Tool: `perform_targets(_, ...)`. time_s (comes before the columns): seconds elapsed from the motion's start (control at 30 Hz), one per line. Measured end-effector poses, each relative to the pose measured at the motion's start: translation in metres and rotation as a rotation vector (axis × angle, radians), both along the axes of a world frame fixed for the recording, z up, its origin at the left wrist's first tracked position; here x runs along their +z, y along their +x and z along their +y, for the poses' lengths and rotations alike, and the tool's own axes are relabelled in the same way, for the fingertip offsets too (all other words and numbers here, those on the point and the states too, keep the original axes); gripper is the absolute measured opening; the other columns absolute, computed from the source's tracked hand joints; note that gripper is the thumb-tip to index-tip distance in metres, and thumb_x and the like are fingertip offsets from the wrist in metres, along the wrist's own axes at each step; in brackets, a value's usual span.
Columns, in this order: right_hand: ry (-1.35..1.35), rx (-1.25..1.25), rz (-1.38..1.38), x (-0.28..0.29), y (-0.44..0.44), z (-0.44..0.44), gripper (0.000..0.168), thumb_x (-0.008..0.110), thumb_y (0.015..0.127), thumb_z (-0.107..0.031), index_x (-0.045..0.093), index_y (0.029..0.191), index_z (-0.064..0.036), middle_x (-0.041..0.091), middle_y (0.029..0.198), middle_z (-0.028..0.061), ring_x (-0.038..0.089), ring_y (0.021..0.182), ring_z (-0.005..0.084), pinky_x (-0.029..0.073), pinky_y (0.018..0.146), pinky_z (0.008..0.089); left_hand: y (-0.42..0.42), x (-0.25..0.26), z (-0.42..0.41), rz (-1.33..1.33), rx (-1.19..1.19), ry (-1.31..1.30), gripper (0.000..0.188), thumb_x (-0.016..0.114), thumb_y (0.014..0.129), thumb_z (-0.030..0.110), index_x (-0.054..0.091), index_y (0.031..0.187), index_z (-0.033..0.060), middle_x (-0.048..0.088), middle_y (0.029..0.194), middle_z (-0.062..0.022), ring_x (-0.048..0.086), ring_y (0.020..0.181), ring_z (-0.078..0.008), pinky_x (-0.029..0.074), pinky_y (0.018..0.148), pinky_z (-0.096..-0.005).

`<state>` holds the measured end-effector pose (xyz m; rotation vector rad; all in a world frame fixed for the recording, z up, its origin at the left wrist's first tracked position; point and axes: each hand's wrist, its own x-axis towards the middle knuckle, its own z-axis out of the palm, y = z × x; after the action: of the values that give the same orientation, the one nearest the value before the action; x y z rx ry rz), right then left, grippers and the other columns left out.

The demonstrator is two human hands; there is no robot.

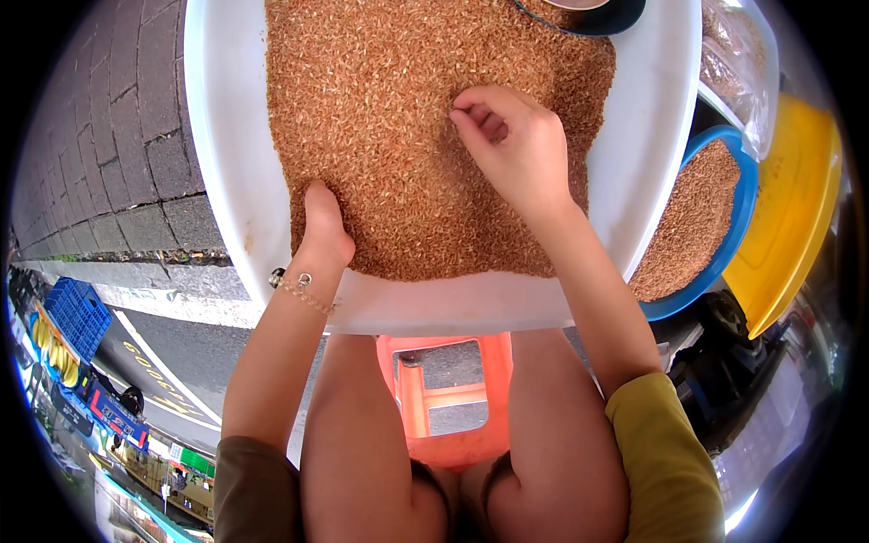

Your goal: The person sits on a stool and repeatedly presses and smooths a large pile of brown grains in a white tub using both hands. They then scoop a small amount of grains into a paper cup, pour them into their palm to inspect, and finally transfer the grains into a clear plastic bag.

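Observation:
Reddish-brown unpolished grain, like rice (387,136), lies in a broad layer in a large white plastic tub (638,115). My right hand (509,129) is over the right part of the grain, thumb and index fingertip pinched together; whether something tiny sits between them cannot be told. At the lower left, my left hand (326,217) rests in the grain, its fingers mostly buried, so what they hold is hidden. A beaded bracelet (305,295) circles the left wrist. A dark round dish (590,20) stands at the tub's top right edge, partly out of view.
At the right are a blue basin (743,224) of brown grain, a clear plastic bag (747,75) with grain and a yellow plastic container (801,203). An orange plastic stool (499,407) shows between my legs. Far left are a blue crate (78,319), bananas (58,353) and paving.

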<state>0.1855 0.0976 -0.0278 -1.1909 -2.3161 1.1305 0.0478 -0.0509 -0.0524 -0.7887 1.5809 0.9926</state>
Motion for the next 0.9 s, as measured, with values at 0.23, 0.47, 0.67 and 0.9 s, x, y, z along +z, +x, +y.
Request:
perform_targets(0.23,-0.072,-0.046,0.042,0.006,0.000,0.003,0.008,0.071,0.075,-0.006,0.066,0.081,-0.006,0.061,0.068,0.0023,0.055,0.054,0.0104,0.046,0.051,0.0233,0.000,-0.003,-0.001,-0.003,0.003,0.023,0.059,0.016,0.097,0.037,0.024,0.145,0.0038,0.032,0.146,-0.0148,0.033,0.134,-0.0292,0.026,0.111,-0.0445)
perform_targets(0.47,-0.244,-0.402,0.274,0.010,-0.004,0.057,0.010,0.070,0.078,-0.009,0.065,0.080,-0.001,0.048,0.054,-0.0040,0.040,0.050,0.0026,0.033,0.046,0.0210,0.000,0.005,0.005,-0.024,-0.044,0.011,0.060,0.012,0.096,0.038,0.026,0.144,0.0037,0.035,0.144,-0.0156,0.037,0.131,-0.0294,0.029,0.109,-0.0445)
perform_targets(0.67,-0.034,-0.507,0.268,0.011,0.000,0.106,0.012,0.067,0.082,-0.009,0.064,0.088,0.001,0.051,0.057,-0.0021,0.042,0.050,0.0037,0.034,0.046,0.0215,-0.001,0.001,0.001,-0.062,-0.040,0.055,0.061,0.012,0.096,0.038,0.026,0.143,0.0030,0.036,0.144,-0.0164,0.037,0.131,-0.0297,0.029,0.109,-0.0447)
perform_targets(0.9,-0.428,-0.250,-0.107,0.037,0.069,-0.011,0.006,0.059,0.084,-0.005,0.061,0.088,-0.002,0.061,0.067,0.0078,0.055,0.053,0.0126,0.044,0.050,0.0277,-0.004,-0.013,-0.010,-0.056,0.012,0.106,0.059,0.016,0.097,0.038,0.023,0.144,0.0036,0.031,0.147,-0.0157,0.031,0.135,-0.0306,0.025,0.111,-0.0472)
